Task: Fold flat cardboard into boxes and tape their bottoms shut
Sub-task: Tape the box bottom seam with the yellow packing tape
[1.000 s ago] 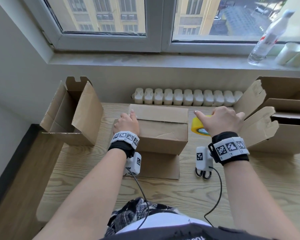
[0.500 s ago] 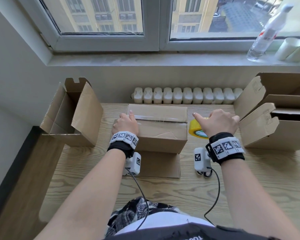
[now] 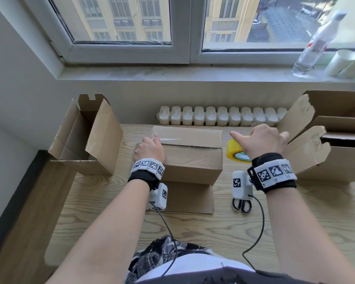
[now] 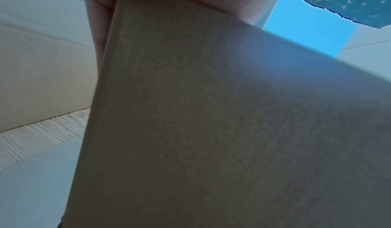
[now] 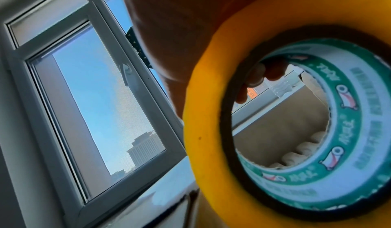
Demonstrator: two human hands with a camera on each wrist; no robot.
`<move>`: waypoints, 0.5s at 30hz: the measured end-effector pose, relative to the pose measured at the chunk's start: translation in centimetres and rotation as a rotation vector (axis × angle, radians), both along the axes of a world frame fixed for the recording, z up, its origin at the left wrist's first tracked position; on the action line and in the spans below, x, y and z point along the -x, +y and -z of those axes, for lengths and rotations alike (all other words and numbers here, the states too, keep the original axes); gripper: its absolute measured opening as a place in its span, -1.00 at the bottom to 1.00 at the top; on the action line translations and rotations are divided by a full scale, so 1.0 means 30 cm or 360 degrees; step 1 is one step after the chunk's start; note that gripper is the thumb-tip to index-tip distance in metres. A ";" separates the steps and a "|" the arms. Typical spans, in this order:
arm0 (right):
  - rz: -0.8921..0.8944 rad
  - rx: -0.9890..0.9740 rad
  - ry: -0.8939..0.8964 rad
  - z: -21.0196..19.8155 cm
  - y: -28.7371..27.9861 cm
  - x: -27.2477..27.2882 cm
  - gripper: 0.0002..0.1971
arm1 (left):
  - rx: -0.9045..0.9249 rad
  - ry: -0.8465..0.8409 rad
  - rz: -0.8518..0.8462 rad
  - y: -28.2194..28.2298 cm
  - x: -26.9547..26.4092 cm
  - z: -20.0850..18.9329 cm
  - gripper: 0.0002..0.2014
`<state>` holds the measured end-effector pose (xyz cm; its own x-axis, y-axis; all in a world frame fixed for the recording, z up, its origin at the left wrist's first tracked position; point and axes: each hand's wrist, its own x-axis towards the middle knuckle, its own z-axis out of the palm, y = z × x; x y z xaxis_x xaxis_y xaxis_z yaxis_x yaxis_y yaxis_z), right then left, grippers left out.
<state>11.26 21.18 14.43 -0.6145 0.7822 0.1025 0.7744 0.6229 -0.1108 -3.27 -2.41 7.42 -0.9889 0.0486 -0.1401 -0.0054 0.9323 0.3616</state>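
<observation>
In the middle of the head picture a brown cardboard box (image 3: pixel 190 154) sits on the wooden table (image 3: pixel 115 228), with its closed flaps facing up. A shiny strip of clear tape (image 3: pixel 168 139) lies along the line where the two flaps meet. The left hand (image 3: pixel 150 149) rests on the left end of the box. One finger points out onto the tape and the others curl over the box edge. From the left wrist the box (image 4: pixel 222 123) fills nearly the whole picture, so I cannot be sure how hard the hand presses.

The right hand (image 3: pixel 261 141) is just right of the box, with its fingers wrapped around a yellow tape roll (image 3: pixel 237 153). From the right wrist the roll (image 5: pixel 211 114) is held on its edge and a fingertip pokes through the hole.

Black scissors (image 3: pixel 242 206) lie on the table in the lower right. An open box (image 3: pixel 86 136) stands at the left, and more open boxes (image 3: pixel 326 148) stand at the right.
</observation>
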 end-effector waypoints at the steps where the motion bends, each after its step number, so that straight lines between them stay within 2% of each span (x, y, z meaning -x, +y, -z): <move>1: 0.0010 0.0019 -0.0027 0.010 0.000 0.000 -0.32 | 0.0007 -0.0001 0.0004 0.000 -0.001 -0.001 -0.43; 15: 0.0033 0.0244 -0.0151 0.109 0.012 0.001 -0.31 | 0.0107 -0.0031 -0.0003 0.013 -0.007 -0.012 -0.47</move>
<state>11.23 21.53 11.16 -0.5995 0.7967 -0.0764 0.7983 0.5883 -0.1291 -3.07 -2.03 7.79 -0.9861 0.0364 -0.1620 -0.0137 0.9546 0.2977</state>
